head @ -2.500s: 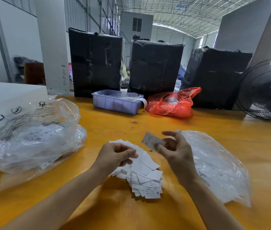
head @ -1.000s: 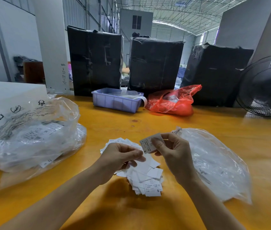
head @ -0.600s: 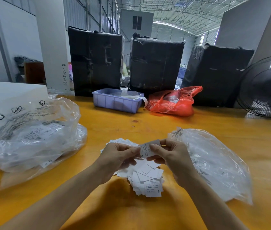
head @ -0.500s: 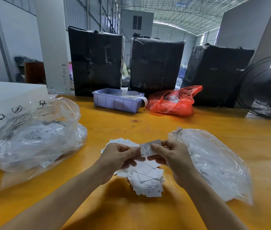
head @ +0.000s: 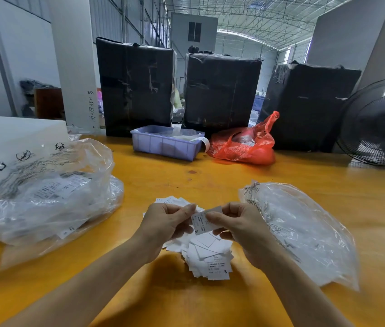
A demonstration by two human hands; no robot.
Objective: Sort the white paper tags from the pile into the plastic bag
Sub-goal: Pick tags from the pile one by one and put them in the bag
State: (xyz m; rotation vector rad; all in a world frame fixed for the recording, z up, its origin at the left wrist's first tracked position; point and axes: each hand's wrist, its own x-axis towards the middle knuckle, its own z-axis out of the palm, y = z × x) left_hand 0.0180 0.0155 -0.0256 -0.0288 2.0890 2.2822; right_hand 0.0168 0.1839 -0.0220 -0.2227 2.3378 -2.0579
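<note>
— What are the hands doing?

— Both are closed on one white tag (head: 204, 221), lifted above the pile (head: 207, 253). The left hand (head: 166, 224) pinches its left edge; the right hand (head: 237, 226) has its thumb across the printed face, with an "S" showing at the lower corner.

— So which step is this?

— Checking, most likely: the person holds the tag face up between the hands, probably reading the size before it goes anywhere.

— Where does everything lie?

— The pile sits near the worktop's (head: 210, 185) front edge, directly under the hands. The plastic bag (head: 304, 232) lies flat just beside it on the right, its mouth apparently at the far end, near the right hand. A fuller clear bag (head: 45, 197) rests toward the left edge, a blue bin (head: 165, 145) and a red bag (head: 241, 147) along the back edge.

— And the next move?

— Probably the left hand lets go and the right carries the tag to the bag's mouth. The film lies limp and closed, so one hand may have to lift the opening first.
</note>
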